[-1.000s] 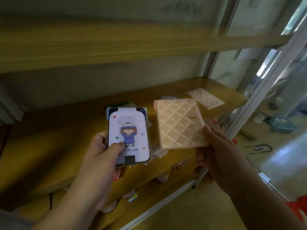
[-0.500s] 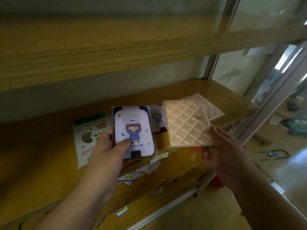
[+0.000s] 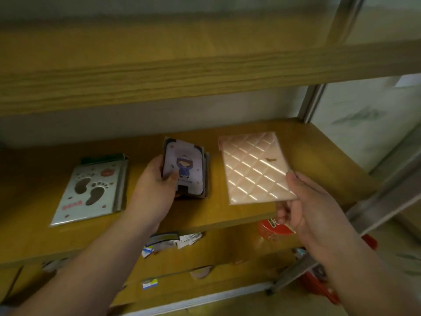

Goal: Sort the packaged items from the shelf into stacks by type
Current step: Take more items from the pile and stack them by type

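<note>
Packaged cartoon-figure card (image 3: 184, 167) sits gripped in the left hand (image 3: 153, 190), low over what looks like a stack of the same on the wooden shelf (image 3: 307, 156). The right hand (image 3: 305, 206) pinches a pink quilted packet (image 3: 255, 169) by its corner; a footprint packet (image 3: 91, 190) lies left.

A wooden shelf (image 3: 227, 215) holds a white pack with two footprints (image 3: 91, 190) on the left and a small stack of cartoon cards (image 3: 205, 174) in the middle.

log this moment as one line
left hand: cartoon packet onto its stack | right hand: holding pink quilted packet | footprint packet: on shelf
</note>
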